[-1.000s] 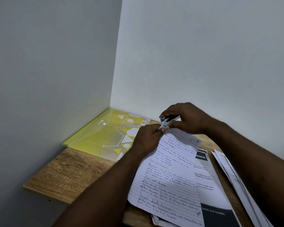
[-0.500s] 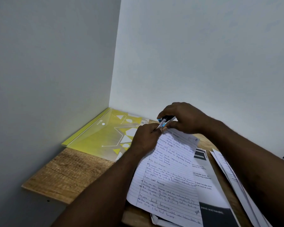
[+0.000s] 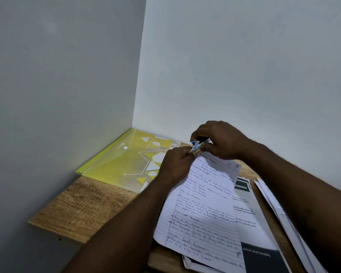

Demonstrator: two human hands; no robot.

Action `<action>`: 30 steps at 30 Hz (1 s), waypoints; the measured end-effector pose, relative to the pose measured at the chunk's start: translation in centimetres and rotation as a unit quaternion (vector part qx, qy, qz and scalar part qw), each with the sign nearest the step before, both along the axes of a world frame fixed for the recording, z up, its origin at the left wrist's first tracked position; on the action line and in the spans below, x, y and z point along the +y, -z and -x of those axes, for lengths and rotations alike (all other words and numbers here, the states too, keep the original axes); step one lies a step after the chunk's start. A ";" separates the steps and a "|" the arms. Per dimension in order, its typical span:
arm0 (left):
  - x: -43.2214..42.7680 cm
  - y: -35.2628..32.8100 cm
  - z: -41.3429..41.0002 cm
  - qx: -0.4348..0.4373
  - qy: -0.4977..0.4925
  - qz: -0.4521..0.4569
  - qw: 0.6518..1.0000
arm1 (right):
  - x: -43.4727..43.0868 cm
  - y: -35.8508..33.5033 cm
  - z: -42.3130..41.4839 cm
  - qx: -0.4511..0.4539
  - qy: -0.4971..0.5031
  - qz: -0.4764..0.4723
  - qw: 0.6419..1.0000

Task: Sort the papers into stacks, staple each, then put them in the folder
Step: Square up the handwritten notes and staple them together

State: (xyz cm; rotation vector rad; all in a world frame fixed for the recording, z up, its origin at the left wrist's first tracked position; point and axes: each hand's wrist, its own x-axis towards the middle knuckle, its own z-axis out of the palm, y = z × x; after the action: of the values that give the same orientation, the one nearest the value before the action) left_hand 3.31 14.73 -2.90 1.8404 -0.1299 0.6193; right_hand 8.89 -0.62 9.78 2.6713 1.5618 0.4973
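Right hand (image 3: 219, 140) grips the stapler (image 3: 198, 141) at the top corner of the handwritten stack (image 3: 203, 203); left hand (image 3: 174, 164) pinches that corner, apparently keeping sheets aligned. Folder (image 3: 126, 164) lies at the table's (image 3: 83, 209) far-left corner.

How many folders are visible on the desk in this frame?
1. The yellow folder lies flat in the far left corner of the desk, partly behind the left hand. Another could be hidden beneath the papers.

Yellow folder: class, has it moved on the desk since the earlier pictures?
No. The yellow folder stays tucked against the left wall, at the corner.
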 end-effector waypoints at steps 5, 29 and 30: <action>0.0 -0.1 0.0 0.002 0.002 0.008 1.000 | 0.3 0.3 0.0 -0.020 0.000 -0.004 1.000; 0.1 0.1 -0.5 0.012 0.009 0.065 0.998 | -0.8 1.9 0.2 -0.013 -0.008 -0.067 0.998; 0.1 0.0 -0.5 0.012 0.008 0.066 0.998 | -0.8 1.9 0.1 -0.013 -0.010 -0.064 0.998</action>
State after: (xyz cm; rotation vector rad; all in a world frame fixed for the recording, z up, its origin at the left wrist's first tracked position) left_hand 3.77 14.81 -2.95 1.7176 -0.0854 0.5817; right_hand 8.77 -1.39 7.84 2.7302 1.6044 0.6516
